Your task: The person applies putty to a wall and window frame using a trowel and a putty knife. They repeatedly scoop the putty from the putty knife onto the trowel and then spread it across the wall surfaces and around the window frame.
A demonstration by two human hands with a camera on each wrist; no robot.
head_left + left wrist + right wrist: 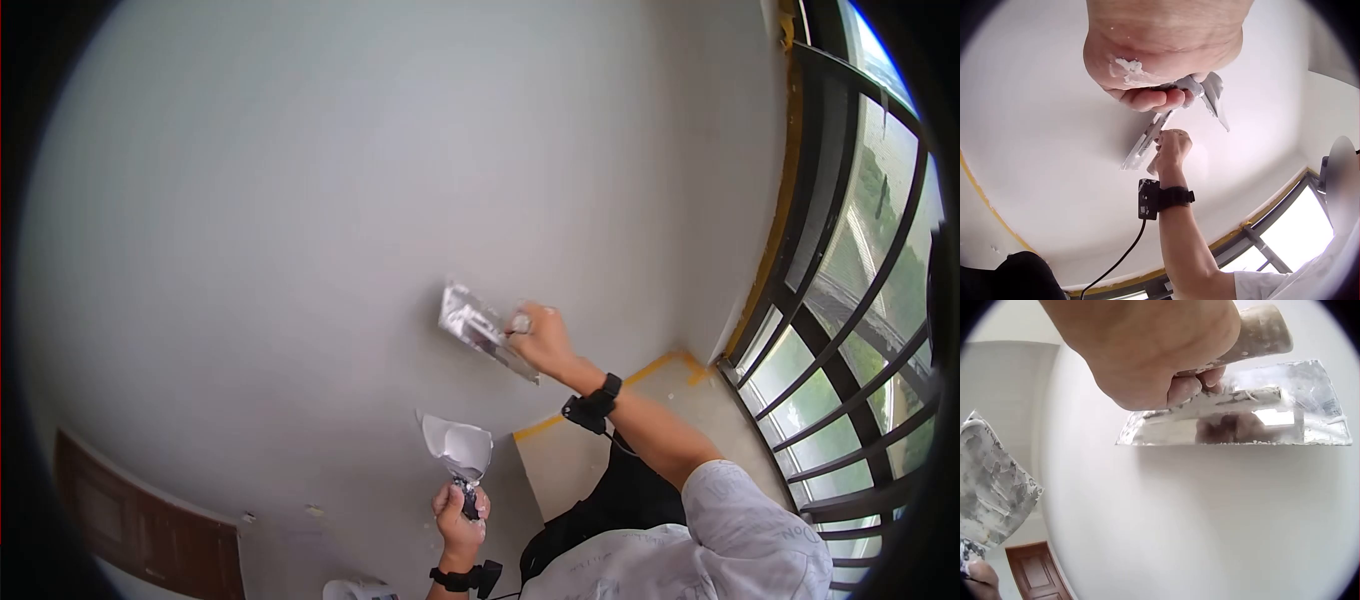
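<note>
My right hand (540,335) grips the wooden handle (1260,334) of a steel plastering trowel (482,328), whose blade (1254,415) lies edge-on against the white wall (350,180). My left hand (460,512) holds a smaller putty knife (458,447) by its dark handle, blade up and smeared with white plaster, away from the wall and below the trowel. The left wrist view shows the left hand (1154,62) curled round that handle, with the right hand (1171,150) and trowel (1144,140) beyond. The smeared putty knife (991,484) shows at the left of the right wrist view.
A window with black bars (860,330) stands at the right, close to the right arm. Yellow tape (640,372) edges the wall's base. A brown wooden door (150,520) is at the lower left. Black straps (598,400) sit on both wrists.
</note>
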